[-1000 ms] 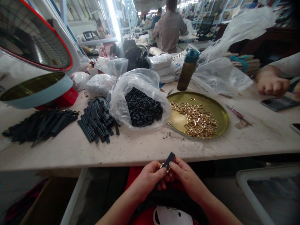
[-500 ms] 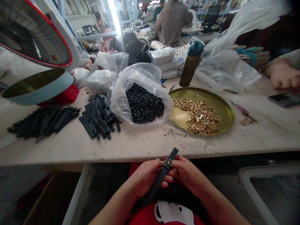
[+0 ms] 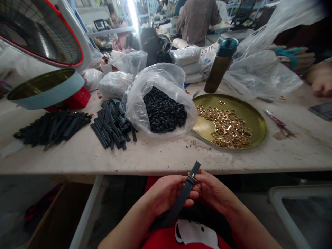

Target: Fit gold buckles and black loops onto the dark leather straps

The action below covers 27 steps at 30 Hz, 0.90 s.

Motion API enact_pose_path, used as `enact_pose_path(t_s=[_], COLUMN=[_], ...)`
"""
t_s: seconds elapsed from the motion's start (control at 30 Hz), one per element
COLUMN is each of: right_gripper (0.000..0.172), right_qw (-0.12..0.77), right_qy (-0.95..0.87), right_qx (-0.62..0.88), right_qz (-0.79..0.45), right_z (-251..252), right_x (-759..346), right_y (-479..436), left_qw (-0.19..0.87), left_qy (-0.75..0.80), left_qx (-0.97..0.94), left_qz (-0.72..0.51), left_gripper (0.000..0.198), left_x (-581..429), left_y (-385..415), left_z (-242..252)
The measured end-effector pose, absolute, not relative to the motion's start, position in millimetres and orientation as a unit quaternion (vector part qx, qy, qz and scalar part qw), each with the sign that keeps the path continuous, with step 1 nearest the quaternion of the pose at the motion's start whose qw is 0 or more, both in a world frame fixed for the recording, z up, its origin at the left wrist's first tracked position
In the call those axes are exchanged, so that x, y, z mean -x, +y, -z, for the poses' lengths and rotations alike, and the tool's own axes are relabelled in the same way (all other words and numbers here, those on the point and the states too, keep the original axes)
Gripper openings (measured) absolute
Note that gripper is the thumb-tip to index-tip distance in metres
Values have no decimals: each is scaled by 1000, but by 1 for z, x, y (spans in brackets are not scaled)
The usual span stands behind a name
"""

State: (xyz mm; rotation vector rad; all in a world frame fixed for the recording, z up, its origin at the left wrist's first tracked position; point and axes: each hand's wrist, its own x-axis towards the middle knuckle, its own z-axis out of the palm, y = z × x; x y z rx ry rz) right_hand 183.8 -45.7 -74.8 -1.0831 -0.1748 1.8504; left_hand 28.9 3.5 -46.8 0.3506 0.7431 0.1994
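Note:
Just off the table's front edge, a dark strap slants up between my hands, with a gold buckle and a dark loop around it near its upper end. My left hand supports the strap from the left, its fingers curled beneath. On the other side my right hand pinches the strap at the buckle. On the table lie a pile of dark straps, a clear plastic bag of small black loops, and a round gold tray with many gold buckles.
Further left are a second strap pile, a round tin on a red base, and a fan. A bottle stands behind the tray. Scissors, a phone and another person's hand are at right.
The view has shifted slightly, so the table things sit a little further right and higher. Both hands still hold the strap at its buckle, with hardly any change in grip.

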Motion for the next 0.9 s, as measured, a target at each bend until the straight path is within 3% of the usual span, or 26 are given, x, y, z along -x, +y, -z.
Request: enact_pose_path(t_s=[0.37, 0.47, 0.73, 0.9], right_gripper=[29, 33, 25, 23], right_qw=[498, 484, 439, 449], right_qy=[-220, -289, -484, -464], right_qx=[470, 520, 603, 556], right_qz=[-695, -641, -457, -524], right_z=[68, 69, 71, 73], right_x=[-173, -174, -179, -176], right_y=[-45, -44, -46, -40], left_qw=[786, 764, 758, 756], left_qy=[434, 464, 472, 461], left_qx=[-416, -426, -427, -434], left_qz=[-147, -140, -144, -168], left_gripper=[23, 19, 23, 19], left_x=[-37, -37, -38, -37], left_y=[0, 0, -1, 1], left_z=[47, 45, 45, 40])
